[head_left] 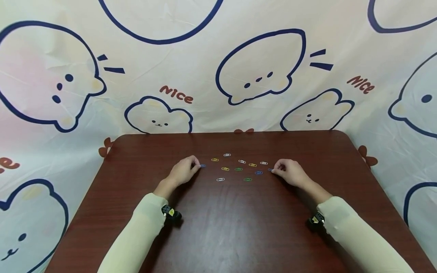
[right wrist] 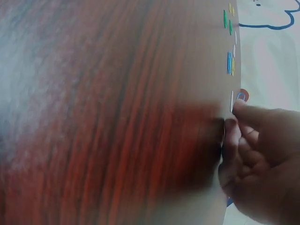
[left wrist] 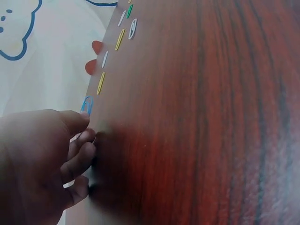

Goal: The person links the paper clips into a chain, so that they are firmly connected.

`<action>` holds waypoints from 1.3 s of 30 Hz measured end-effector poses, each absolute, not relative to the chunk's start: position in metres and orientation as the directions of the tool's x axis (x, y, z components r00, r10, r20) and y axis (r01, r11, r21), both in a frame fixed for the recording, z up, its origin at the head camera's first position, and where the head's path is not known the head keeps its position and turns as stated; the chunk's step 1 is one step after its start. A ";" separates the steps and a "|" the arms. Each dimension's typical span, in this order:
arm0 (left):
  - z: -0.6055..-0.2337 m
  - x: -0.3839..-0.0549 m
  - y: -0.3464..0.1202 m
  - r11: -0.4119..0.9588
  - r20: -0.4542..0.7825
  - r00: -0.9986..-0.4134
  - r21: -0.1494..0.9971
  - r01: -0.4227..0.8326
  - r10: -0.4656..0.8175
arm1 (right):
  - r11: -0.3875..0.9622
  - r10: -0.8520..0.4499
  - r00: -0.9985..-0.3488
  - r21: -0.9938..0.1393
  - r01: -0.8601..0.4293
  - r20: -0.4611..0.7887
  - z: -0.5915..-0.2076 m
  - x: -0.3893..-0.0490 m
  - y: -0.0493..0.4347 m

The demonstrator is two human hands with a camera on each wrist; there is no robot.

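My left hand (head_left: 184, 169) pinches a blue paper clip (head_left: 203, 165) between thumb and forefinger, left of the scattered clips; the left wrist view shows that clip (left wrist: 86, 104) sticking out past the fingertips. On the other side, my right hand (head_left: 290, 171) pinches a second blue paper clip (head_left: 270, 170), mostly covered by the fingers. Between the hands lie loose paper clips: a blue one (head_left: 258, 173), two green ones (head_left: 238, 169), several yellow ones (head_left: 225, 168) and several white ones (head_left: 220, 179). Closest to the right hand is a white clip (head_left: 264, 163).
The clips lie on a dark brown wooden table (head_left: 218, 227) with rounded far corners. Behind its far edge hangs a pale curtain (head_left: 205, 68) printed with cartoon animals. Both wrists wear a small black camera (head_left: 172, 213) at the sleeve cuff.
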State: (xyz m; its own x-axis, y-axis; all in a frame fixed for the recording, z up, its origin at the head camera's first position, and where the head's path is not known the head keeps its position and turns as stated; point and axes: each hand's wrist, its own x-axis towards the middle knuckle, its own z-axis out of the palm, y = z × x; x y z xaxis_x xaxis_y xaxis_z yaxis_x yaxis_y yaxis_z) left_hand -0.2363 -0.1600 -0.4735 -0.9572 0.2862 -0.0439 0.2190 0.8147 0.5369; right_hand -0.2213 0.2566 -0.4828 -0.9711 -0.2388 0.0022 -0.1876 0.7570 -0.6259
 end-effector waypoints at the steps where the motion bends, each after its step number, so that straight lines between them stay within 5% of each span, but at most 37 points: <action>1: -0.473 -0.237 -0.160 0.806 -0.032 -0.956 0.547 0.227 0.291 | 0.737 -0.238 -0.971 -0.649 -0.187 0.009 -0.482 -0.222 0.257; 18: -0.468 -0.240 -0.157 0.640 0.059 -0.962 0.735 0.222 0.265 | 0.638 -0.183 -0.981 -0.753 -0.162 0.056 -0.469 -0.226 0.264; 39: -0.435 -0.231 -0.116 0.508 0.270 -0.926 0.777 0.371 0.264 | 0.499 -0.124 -0.991 -0.861 -0.098 0.041 -0.437 -0.225 0.233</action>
